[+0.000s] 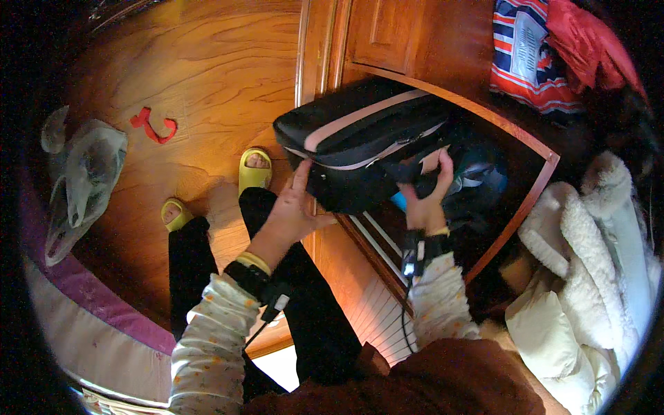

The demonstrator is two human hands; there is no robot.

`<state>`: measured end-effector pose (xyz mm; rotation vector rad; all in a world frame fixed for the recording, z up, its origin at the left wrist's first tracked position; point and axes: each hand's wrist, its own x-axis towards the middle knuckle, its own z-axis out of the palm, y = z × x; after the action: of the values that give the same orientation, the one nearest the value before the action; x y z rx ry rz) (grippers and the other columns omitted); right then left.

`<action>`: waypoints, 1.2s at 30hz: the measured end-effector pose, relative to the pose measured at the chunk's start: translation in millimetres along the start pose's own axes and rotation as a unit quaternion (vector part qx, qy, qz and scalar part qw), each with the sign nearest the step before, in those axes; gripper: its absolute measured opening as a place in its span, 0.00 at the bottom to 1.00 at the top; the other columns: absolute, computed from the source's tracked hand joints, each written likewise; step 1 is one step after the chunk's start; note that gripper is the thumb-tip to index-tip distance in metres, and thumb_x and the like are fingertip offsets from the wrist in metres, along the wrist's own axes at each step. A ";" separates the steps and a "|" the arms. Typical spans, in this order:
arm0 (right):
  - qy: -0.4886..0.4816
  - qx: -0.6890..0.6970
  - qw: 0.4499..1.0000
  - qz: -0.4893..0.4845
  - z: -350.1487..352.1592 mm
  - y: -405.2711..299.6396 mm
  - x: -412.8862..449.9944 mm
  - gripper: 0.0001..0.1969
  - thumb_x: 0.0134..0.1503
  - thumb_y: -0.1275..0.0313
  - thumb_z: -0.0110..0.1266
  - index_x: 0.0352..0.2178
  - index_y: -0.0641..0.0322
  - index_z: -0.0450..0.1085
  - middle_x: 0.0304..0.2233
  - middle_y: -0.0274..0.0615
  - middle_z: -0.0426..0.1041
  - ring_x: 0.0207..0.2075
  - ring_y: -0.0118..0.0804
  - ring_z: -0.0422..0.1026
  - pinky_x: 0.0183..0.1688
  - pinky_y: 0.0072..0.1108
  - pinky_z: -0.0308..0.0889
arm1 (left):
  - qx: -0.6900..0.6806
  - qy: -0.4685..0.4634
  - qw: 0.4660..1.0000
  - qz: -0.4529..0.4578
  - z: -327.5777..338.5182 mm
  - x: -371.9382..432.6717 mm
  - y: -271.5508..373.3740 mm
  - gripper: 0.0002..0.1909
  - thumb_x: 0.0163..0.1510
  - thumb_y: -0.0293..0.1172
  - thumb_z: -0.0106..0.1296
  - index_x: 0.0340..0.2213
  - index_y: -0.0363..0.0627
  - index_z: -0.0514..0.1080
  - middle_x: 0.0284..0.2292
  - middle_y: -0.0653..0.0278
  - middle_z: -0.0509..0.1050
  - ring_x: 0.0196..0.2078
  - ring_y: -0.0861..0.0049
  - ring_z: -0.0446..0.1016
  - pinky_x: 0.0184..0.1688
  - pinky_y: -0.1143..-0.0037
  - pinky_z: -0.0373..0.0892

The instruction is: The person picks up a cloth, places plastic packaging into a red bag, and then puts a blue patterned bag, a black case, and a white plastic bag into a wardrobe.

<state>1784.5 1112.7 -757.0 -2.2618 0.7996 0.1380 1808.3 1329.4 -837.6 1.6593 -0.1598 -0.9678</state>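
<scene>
A black zippered bag (358, 140) with pink trim lies tilted at the mouth of a dark wooden compartment, one end jutting out over the floor. My left hand (293, 212) grips its near corner, fingers on the side and thumb low by the bottom edge. Beside the bag's right part is my right hand (428, 205), thumb and forefinger apart around a pinkish patch (431, 161). Whether it grips that patch is unclear. Dark, bluish plastic-wrapped items (480, 174) sit deeper inside, partly in shadow.
The wooden rim (511, 233) of the compartment borders the right. Past it lie a fleecy white garment (565, 228) and a cream padded one (550, 337). On the floor (218, 67) are a red strap (155, 129) and, farther left, a clear plastic bag (88, 176). My feet wear yellow slippers (254, 174).
</scene>
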 end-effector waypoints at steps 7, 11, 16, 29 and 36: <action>0.043 0.246 0.949 0.192 -8.9 -3.8 2.9 0.36 0.40 0.77 0.51 0.49 0.44 0.43 0.48 0.31 0.46 0.47 0.33 0.50 0.44 0.30 0.57 | -0.002 0.012 0.997 -0.076 56.0 12.3 -4.0 0.53 0.31 0.33 0.60 0.51 0.36 0.35 0.51 0.37 0.38 0.54 0.51 0.44 0.52 0.71 0.52; 0.130 -0.136 0.980 -0.069 -52.2 64.5 22.1 0.42 0.29 0.82 0.58 0.48 0.62 0.45 0.47 0.47 0.51 0.48 0.42 0.53 0.49 0.33 0.52 | -0.077 -0.009 0.997 0.008 89.7 66.7 9.0 0.50 0.34 0.32 0.58 0.52 0.38 0.36 0.52 0.38 0.36 0.53 0.50 0.46 0.52 0.70 0.52; 0.258 0.029 0.965 0.044 -62.7 101.7 76.8 0.41 0.28 0.81 0.57 0.47 0.61 0.48 0.44 0.45 0.55 0.45 0.39 0.57 0.47 0.29 0.56 | -0.042 -0.101 0.994 -0.018 101.8 137.3 49.7 0.46 0.38 0.30 0.54 0.52 0.42 0.36 0.51 0.38 0.38 0.52 0.50 0.49 0.51 0.69 0.54; 0.047 -0.117 0.988 -0.095 -128.5 199.2 172.1 0.30 0.30 0.79 0.55 0.41 0.61 0.58 0.36 0.39 0.65 0.40 0.34 0.63 0.44 0.26 0.59 | -0.016 -0.116 0.991 0.068 139.3 170.6 15.4 0.43 0.39 0.29 0.52 0.52 0.49 0.39 0.52 0.42 0.37 0.52 0.51 0.48 0.51 0.69 0.53; 0.087 -0.117 0.988 -0.048 -140.5 192.7 179.8 0.26 0.36 0.73 0.51 0.42 0.61 0.58 0.38 0.40 0.64 0.41 0.35 0.62 0.45 0.27 0.56 | -0.053 -0.134 0.987 0.066 124.2 162.7 20.4 0.41 0.38 0.32 0.50 0.52 0.44 0.41 0.47 0.42 0.53 0.47 0.53 0.58 0.47 0.67 0.59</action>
<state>1798.0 822.6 -826.8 -2.5572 0.7957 -0.0114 1839.7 1137.1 -903.4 1.3983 -0.3871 -1.0770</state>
